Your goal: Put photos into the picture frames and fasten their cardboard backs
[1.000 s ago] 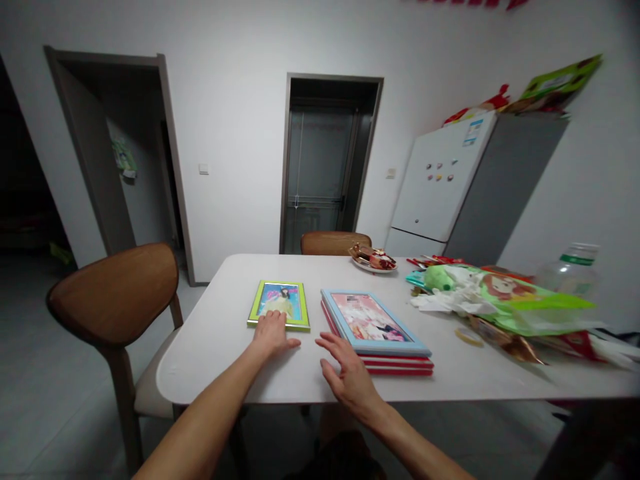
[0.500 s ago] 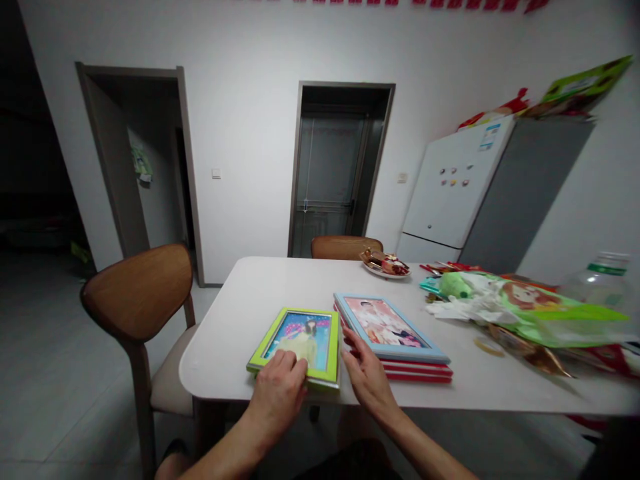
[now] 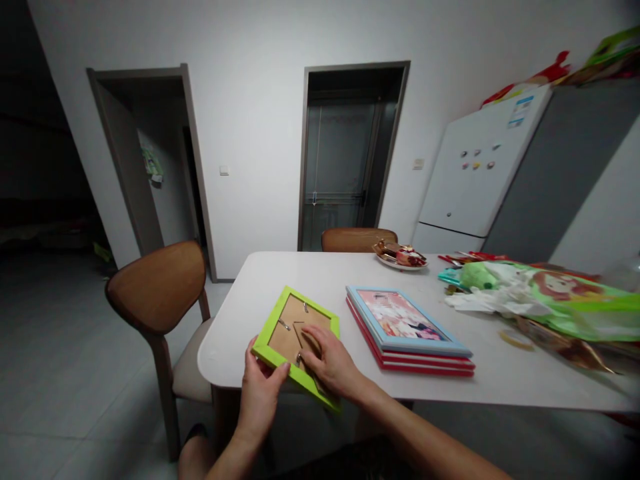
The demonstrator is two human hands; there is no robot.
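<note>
A lime-green picture frame is tilted near the table's front edge, its brown backing with small metal clips turned up toward me. My left hand grips its lower left corner, thumb on top and fingers underneath. My right hand is closed over the lower right of the backing, thumb near a clip and fingers bent at the stand; its far fingers are partly hidden. Right of it, a light-blue picture frame with a pink photo lies face up on a stack of red frames.
The white table carries a plate of wrapped items at the back. A green bag, crumpled white tissue and a tape roll lie to the right. Wooden chairs stand left and behind.
The green picture frame has been turned from photo side up to back side up. My left hand has shifted to its lower left corner, and my right hand has moved left onto the backing.
</note>
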